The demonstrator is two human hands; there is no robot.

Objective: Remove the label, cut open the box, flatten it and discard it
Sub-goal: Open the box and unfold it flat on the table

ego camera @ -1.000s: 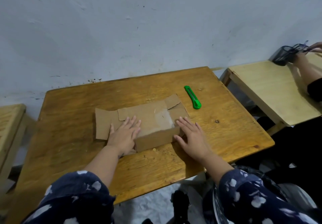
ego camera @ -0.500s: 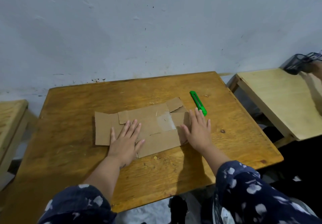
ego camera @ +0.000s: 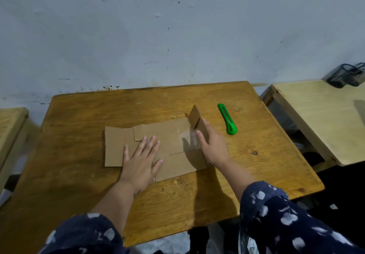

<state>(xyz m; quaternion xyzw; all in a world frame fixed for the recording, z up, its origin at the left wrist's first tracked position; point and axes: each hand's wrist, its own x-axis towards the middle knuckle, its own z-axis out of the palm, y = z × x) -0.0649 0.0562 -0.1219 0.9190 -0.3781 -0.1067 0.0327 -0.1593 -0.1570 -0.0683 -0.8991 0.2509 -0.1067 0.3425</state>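
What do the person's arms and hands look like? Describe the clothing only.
Both the left hand and right hand are bare, with no gloves, rings or watch visible. Each forearm emerges from a dark navy sleeve printed with scattered white blotches, pushed up toward the elbow.

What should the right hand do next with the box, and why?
Probably press the raised flap down flat. The box lies mostly flattened under the left hand, but that flap at its far right corner stands up. The right hand is right beside it, and the cutter lies apart on the table.
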